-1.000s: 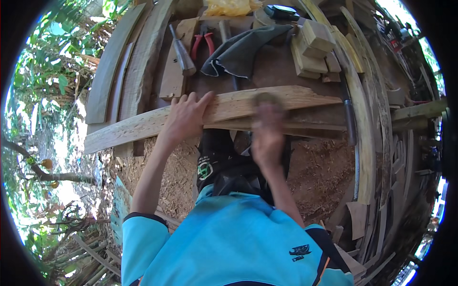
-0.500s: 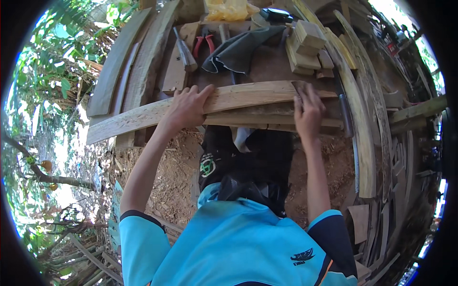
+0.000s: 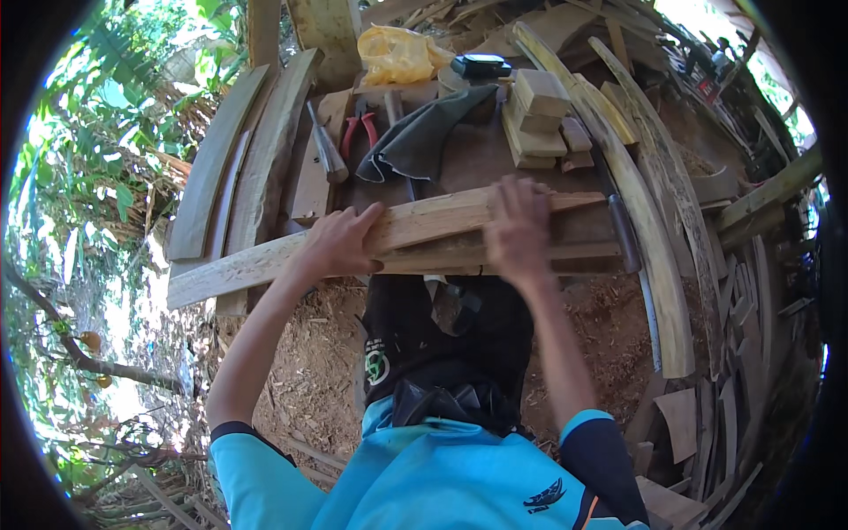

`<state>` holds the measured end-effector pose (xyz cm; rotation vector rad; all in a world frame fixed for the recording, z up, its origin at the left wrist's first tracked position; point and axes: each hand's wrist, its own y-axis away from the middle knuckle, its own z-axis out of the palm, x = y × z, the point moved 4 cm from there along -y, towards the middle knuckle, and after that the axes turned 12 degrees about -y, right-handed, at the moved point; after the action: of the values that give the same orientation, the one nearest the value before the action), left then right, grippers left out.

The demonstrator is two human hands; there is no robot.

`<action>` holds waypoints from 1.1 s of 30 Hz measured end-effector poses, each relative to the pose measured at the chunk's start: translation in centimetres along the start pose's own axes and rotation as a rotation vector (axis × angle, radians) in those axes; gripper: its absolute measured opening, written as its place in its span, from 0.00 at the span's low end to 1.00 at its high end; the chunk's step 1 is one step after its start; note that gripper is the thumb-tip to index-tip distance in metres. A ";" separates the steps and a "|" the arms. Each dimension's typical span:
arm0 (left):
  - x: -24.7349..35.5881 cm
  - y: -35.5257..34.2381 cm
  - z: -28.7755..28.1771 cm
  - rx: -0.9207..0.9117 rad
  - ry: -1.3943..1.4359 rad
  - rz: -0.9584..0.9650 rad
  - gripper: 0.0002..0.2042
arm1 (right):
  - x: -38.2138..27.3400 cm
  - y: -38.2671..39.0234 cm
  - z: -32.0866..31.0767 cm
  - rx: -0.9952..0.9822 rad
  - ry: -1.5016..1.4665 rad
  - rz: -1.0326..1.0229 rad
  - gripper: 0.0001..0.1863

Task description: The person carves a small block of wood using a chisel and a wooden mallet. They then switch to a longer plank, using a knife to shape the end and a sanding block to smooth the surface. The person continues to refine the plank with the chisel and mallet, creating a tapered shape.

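A long, pale, slightly curved wooden board (image 3: pixel 422 219) lies slantwise across the workbench in front of me, its left end jutting past the bench edge. My left hand (image 3: pixel 340 243) grips the board near its middle, fingers over the top and thumb spread to the right. Farther right, my right hand (image 3: pixel 518 231) is bent down over the board and smeared by motion. Its fingers are closed; whatever sits under them is hidden now, though a thin, dark, flat piece showed there a moment earlier.
Behind the board lie a chisel (image 3: pixel 328 146), red-handled pliers (image 3: pixel 359 129), a dark green cloth (image 3: pixel 428 137) and stacked wood blocks (image 3: pixel 534 119). A dark-handled tool (image 3: pixel 624 231) rests at right beside long curved planks (image 3: pixel 658 256). Shavings (image 3: pixel 309 380) cover the ground.
My right hand has slid left along the board, toward my left hand. The left hand keeps its place on the board. The whole view has shifted, so the bench appears lower.
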<state>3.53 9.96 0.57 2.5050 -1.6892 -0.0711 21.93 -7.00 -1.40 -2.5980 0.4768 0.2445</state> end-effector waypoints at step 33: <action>-1.7 -2.5 0.2 -0.099 0.182 0.205 0.36 | -5.5 0.2 0.7 0.006 -0.289 -0.087 0.23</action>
<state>5.16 12.41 0.01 2.1828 -1.8066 0.0880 16.74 -5.25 -0.69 -2.5143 0.2610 0.5766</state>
